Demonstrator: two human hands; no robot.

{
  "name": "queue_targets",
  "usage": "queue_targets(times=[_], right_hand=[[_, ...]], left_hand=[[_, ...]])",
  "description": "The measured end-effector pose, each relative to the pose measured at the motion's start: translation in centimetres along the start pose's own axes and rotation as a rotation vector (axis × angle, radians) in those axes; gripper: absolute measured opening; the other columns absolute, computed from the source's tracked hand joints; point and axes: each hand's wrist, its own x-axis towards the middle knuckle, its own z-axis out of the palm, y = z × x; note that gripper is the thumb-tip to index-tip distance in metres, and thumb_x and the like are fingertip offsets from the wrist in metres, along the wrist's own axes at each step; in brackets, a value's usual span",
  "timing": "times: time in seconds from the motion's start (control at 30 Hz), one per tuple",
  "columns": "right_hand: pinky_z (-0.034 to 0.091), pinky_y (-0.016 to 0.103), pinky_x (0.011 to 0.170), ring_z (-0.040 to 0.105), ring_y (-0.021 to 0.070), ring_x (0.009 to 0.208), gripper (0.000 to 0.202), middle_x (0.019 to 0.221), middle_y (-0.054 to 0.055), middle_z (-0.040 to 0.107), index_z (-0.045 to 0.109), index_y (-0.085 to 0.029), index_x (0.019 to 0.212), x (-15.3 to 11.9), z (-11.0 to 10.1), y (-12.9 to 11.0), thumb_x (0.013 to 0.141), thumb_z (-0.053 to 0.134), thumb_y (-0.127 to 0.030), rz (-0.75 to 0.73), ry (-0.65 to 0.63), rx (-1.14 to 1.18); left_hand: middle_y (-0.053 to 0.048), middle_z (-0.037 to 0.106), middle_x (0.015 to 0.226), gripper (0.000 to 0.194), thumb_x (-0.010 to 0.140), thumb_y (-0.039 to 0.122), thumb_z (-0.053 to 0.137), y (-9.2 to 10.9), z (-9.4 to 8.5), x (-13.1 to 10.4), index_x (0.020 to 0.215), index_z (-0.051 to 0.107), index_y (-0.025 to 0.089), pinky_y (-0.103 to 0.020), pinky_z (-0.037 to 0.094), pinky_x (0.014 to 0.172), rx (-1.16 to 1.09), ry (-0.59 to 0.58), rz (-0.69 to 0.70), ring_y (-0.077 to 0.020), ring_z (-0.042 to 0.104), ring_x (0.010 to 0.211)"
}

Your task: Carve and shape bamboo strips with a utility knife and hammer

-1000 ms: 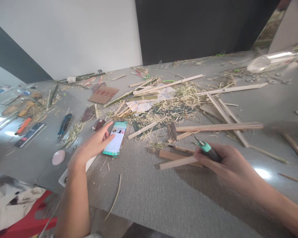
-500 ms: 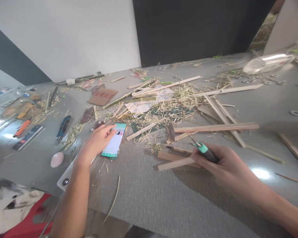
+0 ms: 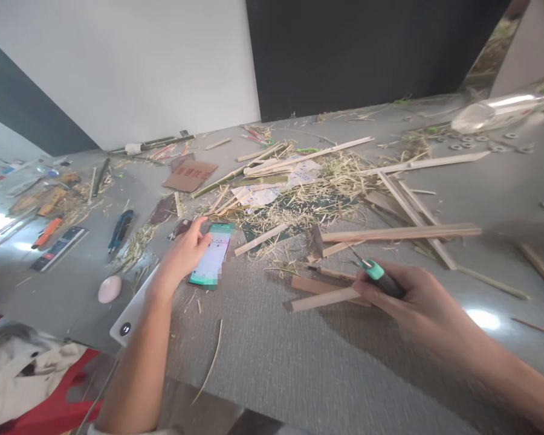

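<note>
My left hand (image 3: 184,254) hovers at the left edge of a lit smartphone (image 3: 215,257) lying on the table. Its index finger is stretched out and the thumb is apart, near the screen; the hand holds nothing. In my right hand (image 3: 417,296) is a slim hand tool (image 3: 381,277) with a black and teal handle and a thin metal tip pointing up and left. Wood strips lie beneath and beside that hand, among them a pale flat strip (image 3: 324,298) and a longer strip (image 3: 403,232). Curled fingers hide part of the handle.
Shavings (image 3: 299,211) cover a green mat in the middle. To the left lie a cutter (image 3: 120,232), a second phone (image 3: 60,249), a pink rounded object (image 3: 109,289) and a white device (image 3: 131,317) partly under my forearm. A clear bottle (image 3: 498,113) and metal washers (image 3: 466,145) are at right.
My left index finger has come off the phone's upper part and moved away from the screen. The screen shows different content. My right hand keeps its hold on the tool; the view has shifted slightly.
</note>
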Motion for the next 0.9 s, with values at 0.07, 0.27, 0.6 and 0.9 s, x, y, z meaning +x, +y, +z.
queue_targets(times=[0.07,0.27,0.6,0.9], right_hand=[[0.027,0.026,0.052,0.034,0.0131,0.061,0.046,0.070,-0.003,0.035,0.056,-0.022,0.078,0.01,-0.02,-0.18,0.098,0.057,-0.063,0.041,-0.052,0.039],[0.022,0.029,0.055,0.029,0.0133,0.064,0.049,0.072,-0.004,0.028,0.049,-0.021,0.076,-0.09,-0.21,-0.63,0.098,0.056,-0.065,0.101,-0.113,0.086],[0.021,0.029,0.055,0.028,0.0134,0.064,0.052,0.073,-0.004,0.027,0.044,-0.022,0.076,0.02,-0.16,-0.45,0.098,0.054,-0.068,0.092,-0.116,0.084],[0.020,0.028,0.053,0.028,0.0132,0.062,0.052,0.071,-0.004,0.027,0.044,-0.023,0.074,-0.08,-0.10,-0.13,0.096,0.057,-0.067,0.058,-0.091,0.083]], left_hand=[[-0.003,0.068,0.094,0.058,0.102,0.044,0.047,0.01,-0.04,-0.05,0.156,0.044,0.023,-0.031,0.041,0.069,-0.007,-0.007,-0.003,-0.0225,0.064,0.079],[-0.001,0.065,0.088,0.064,0.098,0.048,0.053,0.19,-0.10,-0.11,0.157,0.043,0.023,-0.030,0.040,0.069,-0.015,0.006,-0.017,-0.0213,0.063,0.078],[0.002,0.061,0.085,0.071,0.096,0.051,0.058,0.09,-0.33,-0.33,0.160,0.040,0.025,-0.029,0.040,0.065,-0.038,-0.031,-0.009,-0.0188,0.060,0.073],[-0.001,0.063,0.090,0.075,0.096,0.053,0.057,-0.21,-0.27,-0.32,0.162,0.034,0.024,-0.030,0.043,0.069,-0.043,-0.027,0.010,-0.0203,0.062,0.077]])
